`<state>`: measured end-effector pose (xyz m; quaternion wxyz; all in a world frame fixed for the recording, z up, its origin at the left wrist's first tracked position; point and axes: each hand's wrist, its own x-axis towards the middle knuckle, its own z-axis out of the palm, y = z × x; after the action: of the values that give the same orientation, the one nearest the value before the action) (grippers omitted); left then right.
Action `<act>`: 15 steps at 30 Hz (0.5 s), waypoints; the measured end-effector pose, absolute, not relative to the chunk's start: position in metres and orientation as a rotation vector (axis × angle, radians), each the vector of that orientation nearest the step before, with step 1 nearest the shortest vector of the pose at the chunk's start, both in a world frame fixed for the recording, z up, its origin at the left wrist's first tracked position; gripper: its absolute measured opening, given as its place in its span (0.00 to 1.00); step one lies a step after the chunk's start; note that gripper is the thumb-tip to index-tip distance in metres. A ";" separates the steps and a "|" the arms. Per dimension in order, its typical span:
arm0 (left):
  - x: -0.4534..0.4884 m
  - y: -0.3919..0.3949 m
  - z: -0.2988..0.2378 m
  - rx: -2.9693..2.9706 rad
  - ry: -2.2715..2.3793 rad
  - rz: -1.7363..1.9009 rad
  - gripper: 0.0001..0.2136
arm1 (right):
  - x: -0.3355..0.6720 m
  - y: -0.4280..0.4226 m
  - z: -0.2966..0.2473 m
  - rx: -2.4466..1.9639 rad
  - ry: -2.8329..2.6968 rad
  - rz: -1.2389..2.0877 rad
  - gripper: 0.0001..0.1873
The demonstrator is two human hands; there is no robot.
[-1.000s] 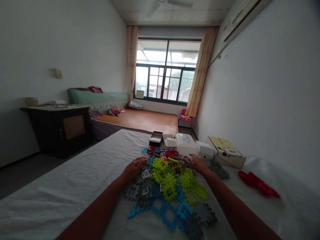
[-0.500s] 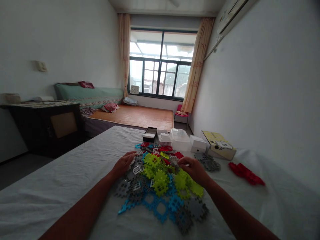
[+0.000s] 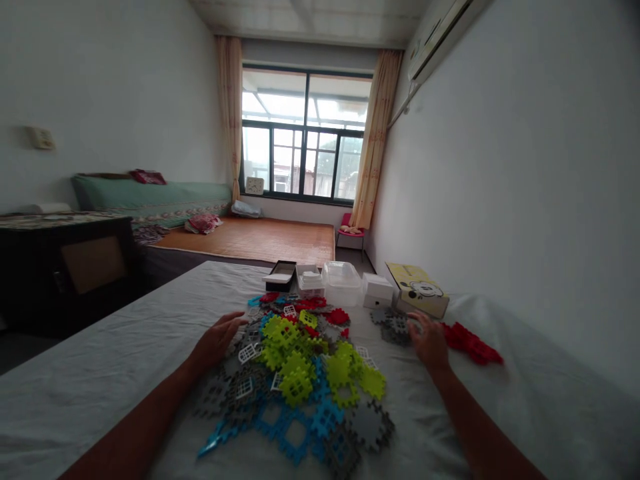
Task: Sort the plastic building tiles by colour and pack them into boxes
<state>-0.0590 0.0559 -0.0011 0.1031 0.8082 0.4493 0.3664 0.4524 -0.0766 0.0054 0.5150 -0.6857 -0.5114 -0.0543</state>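
A heap of flat, notched plastic building tiles lies before me, with lime green tiles (image 3: 295, 373) on top, blue tiles (image 3: 293, 430) nearest me and red tiles (image 3: 313, 303) at the far side. Small white lattice window pieces (image 3: 247, 353) are scattered among them. My left hand (image 3: 217, 341) rests at the heap's left edge, fingers stretched out and holding nothing. To the right of the heap, my right hand (image 3: 429, 340) has its bent fingertips on a grey tile (image 3: 397, 325) in a separate small grey group. The fingers partly hide that group's right end.
Behind the heap stand a black box (image 3: 281, 275), a clear tub (image 3: 343, 283), a white box (image 3: 377, 290) and a yellow cartoon box (image 3: 417, 290). Joined red tiles (image 3: 473, 343) lie right of my right hand. A white cloth (image 3: 140, 340) covers the surface.
My right hand has moved right, from the heap to the grey group by the yellow box. My left hand stays at the heap's left edge. The view has turned slightly right.
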 end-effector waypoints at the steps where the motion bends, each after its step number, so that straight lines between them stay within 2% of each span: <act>1: -0.059 0.056 0.000 2.381 1.329 1.081 0.29 | 0.441 -0.078 0.010 -1.645 -1.288 -0.162 0.17; 3: -0.060 0.056 0.000 2.375 1.333 1.080 0.29 | 0.409 -0.081 0.018 -1.621 -1.503 -0.058 0.17; 7: -0.061 0.056 -0.001 2.362 1.341 1.080 0.29 | 0.345 -0.091 0.023 -1.454 -1.966 0.396 0.19; 10: -0.061 0.057 -0.003 2.362 1.332 1.072 0.28 | 0.321 -0.098 0.021 -1.451 -2.033 0.355 0.21; 15: -0.063 0.060 -0.006 2.375 1.312 1.045 0.26 | 0.316 -0.103 0.028 -1.371 -1.957 0.506 0.09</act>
<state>-0.0633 0.0600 -0.0059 0.1167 0.8112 0.4482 0.3571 0.3160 -0.1026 0.0279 0.3423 -0.5274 -0.7528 0.1947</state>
